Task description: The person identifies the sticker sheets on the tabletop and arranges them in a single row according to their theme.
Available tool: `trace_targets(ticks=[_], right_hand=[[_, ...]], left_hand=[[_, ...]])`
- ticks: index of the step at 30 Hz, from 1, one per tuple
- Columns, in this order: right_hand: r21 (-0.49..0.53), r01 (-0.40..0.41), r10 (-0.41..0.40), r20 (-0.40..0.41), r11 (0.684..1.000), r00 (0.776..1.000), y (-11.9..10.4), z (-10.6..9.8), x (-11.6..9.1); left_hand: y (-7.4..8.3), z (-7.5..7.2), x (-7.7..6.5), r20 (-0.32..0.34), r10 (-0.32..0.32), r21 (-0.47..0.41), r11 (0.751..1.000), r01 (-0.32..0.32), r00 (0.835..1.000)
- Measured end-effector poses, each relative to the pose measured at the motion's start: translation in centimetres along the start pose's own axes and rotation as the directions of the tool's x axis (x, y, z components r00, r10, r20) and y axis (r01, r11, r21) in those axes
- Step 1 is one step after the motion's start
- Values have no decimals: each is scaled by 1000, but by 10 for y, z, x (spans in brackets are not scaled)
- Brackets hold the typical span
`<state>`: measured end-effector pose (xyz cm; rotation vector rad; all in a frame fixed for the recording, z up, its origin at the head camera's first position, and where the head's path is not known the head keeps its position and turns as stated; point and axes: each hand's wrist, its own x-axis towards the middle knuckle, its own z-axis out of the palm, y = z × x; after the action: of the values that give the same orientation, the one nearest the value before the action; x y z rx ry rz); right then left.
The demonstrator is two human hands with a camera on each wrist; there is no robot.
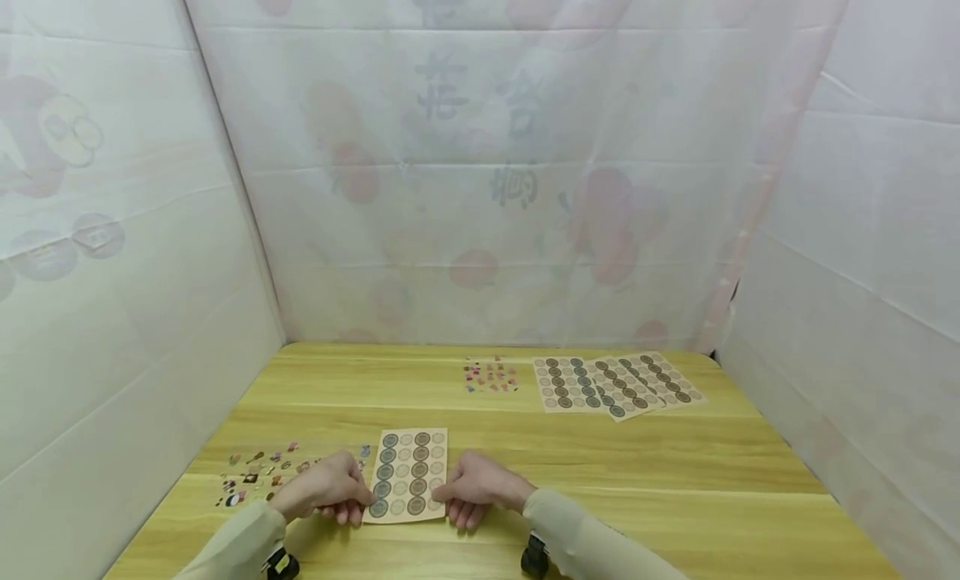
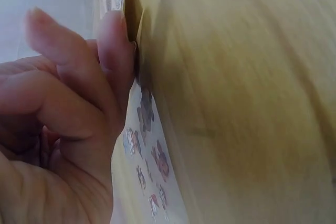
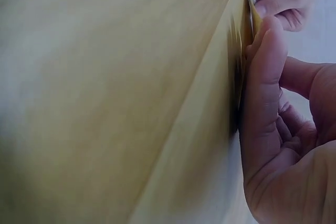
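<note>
A beige sheet printed with columns of dark and pale round seals, probably a sticker sheet, lies at the front of the table in the head view. At its lower left corner my left hand pinches the edge, thumb on top. My right hand pinches the lower right corner the same way. The near edge looks slightly raised from the tabletop. Close by, the left wrist view has the left hand with its fingers bent, and the right wrist view has the right hand low against the wood.
Left of the sheet lies a clear sheet of small colourful stickers, partly behind the left hand. Another clear sticker sheet is at the back. Several overlapping beige seal sheets lie back right. Printed white curtains enclose the wooden table.
</note>
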<state>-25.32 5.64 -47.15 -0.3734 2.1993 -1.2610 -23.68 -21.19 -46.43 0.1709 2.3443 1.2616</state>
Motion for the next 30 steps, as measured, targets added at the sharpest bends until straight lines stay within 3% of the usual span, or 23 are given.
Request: trace_targets(ticks=[15,30], right_hand=[[-24,11,-11,39,1000,999,-1,2,1],[-95,-11,13,21,995,1000,-2,4,2]], left_hand=[[2,-3,0,3,-19,58,998,19,1000],[4,-4,1,-13,-21,119,993,23,1000]])
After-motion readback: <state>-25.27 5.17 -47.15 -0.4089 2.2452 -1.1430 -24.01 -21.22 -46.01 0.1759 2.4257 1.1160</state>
